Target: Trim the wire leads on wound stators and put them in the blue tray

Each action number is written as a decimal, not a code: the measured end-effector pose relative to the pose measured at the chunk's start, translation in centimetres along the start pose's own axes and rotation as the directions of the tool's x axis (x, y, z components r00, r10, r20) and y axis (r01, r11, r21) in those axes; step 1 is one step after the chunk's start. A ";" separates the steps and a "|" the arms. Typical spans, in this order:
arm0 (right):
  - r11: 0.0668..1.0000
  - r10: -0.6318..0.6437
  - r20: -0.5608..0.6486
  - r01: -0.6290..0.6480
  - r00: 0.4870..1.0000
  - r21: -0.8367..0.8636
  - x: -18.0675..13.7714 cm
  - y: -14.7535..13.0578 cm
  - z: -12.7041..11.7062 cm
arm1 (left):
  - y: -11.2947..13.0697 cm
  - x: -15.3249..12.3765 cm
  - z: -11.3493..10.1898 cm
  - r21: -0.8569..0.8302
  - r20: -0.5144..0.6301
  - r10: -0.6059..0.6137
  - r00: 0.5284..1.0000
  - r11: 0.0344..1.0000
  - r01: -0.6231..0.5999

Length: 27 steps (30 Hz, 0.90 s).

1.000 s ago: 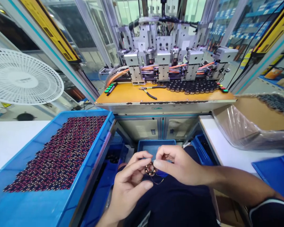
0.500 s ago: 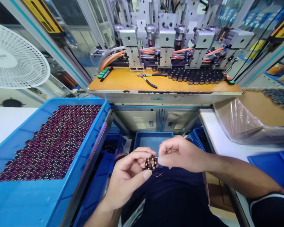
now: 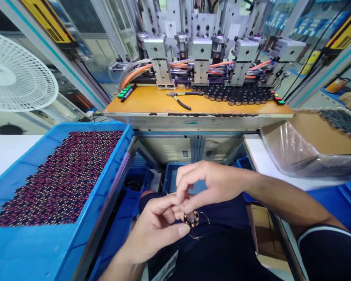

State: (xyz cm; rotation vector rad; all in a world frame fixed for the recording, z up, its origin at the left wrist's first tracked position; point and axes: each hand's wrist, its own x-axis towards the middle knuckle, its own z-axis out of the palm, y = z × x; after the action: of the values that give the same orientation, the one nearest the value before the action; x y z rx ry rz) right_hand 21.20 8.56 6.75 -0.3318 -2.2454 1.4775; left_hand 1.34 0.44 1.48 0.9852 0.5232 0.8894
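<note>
Because the copper ring is small and sits out at the fingertips, a loose pinch could let it slip and drop onto my lap, just under my hands. My left hand has it clamped between thumb and fingers; my right hand is bent over its upper edge, close against the left fingers, and I cannot tell whether it grips a wire. Two thin wires stick out freely beside the ring, so a careless tug or a snag on a finger might bend or snap one.

Ahead of my hands is an orange tabletop with pliers, a row of pens and crowded dark round parts, below a metal machine. To their left, a blue tray carries many packed rings, with a white fan beyond. To their right, a plastic-lined box rests on a white tabletop
</note>
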 end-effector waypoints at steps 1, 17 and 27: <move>1.000 -0.021 0.021 0.020 1.000 0.014 0.4 0.2 0.3 | 0.0 -0.1 0.1 0.003 0.013 -0.006 1.000 1.000 0.006; 0.869 0.487 -0.228 -0.442 0.843 0.222 -1.7 -2.6 3.1 | -0.9 -0.8 -0.6 0.241 -0.127 0.295 0.947 0.935 -0.259; 0.891 0.455 -0.172 -0.448 0.874 0.077 -1.9 -2.7 3.2 | -1.2 -0.8 -0.6 0.156 -0.132 0.246 0.960 0.962 -0.225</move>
State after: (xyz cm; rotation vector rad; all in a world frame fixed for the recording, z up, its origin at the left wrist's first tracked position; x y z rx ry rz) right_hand 21.45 4.06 7.72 -1.0008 -2.0736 1.6242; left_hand 0.94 -0.22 0.14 1.1297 0.6102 1.1603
